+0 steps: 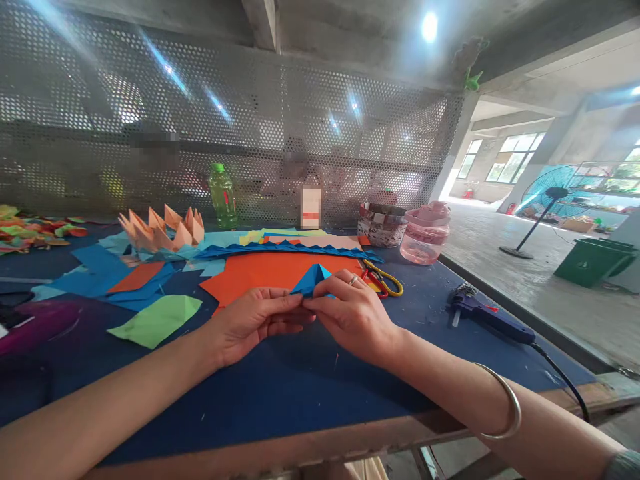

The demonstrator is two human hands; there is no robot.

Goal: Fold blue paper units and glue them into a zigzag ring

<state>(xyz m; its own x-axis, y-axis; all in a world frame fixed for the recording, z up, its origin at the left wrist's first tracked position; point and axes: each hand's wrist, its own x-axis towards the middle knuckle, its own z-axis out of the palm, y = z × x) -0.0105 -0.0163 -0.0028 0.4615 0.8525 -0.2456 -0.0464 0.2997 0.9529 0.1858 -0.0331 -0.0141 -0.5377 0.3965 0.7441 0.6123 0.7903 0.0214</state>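
Pinching peaked, sharply creased blue paper in both hands.

Glaring lamp, bright windows, stretched edges

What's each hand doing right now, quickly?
Left hand: closed, thumb and fingers pinching a folded piece of blue paper at its left corner.
Right hand: closed, fingers gripping the same paper from the right.
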